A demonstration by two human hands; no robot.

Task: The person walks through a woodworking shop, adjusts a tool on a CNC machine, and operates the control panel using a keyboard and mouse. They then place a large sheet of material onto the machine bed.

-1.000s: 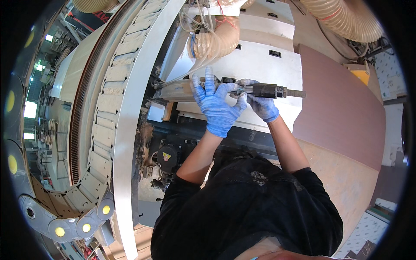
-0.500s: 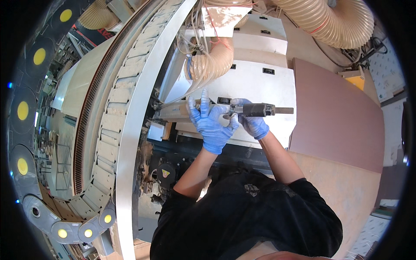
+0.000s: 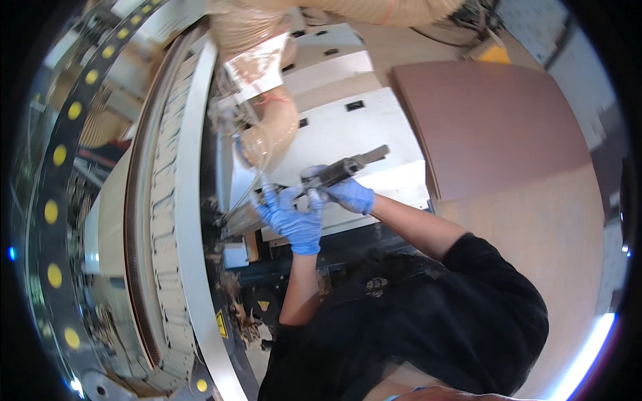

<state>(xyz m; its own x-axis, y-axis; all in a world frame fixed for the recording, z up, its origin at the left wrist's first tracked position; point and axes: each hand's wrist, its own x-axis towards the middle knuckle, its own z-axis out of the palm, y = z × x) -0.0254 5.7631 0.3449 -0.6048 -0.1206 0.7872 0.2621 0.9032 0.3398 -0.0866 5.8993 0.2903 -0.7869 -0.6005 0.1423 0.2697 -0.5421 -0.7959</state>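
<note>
My right hand (image 3: 351,195), in a blue-grey work glove, is wrapped around a dark cylindrical tool (image 3: 338,172). The tool is tilted, its narrower grey tip pointing up and to the right. My left hand (image 3: 294,224), gloved in blue, is beside the tool's lower left end with fingers spread, its thumb close to or touching that end. The exact contact there is blurred. Both hands are above the front of a white machine cover (image 3: 348,134) with black recessed handles.
Beige ribbed hose (image 3: 277,123) hangs behind my hands beside thin tubes. A pale metal rail (image 3: 190,180) and a cable chain with yellow discs (image 3: 51,212) run along the left. A brown panel (image 3: 495,127) lies on the right, with a yellow object (image 3: 493,53) behind it.
The view has shifted and turned, so hands and tool appear further left. The tool now slants upward to the right instead of lying level. My right hand still holds it.
</note>
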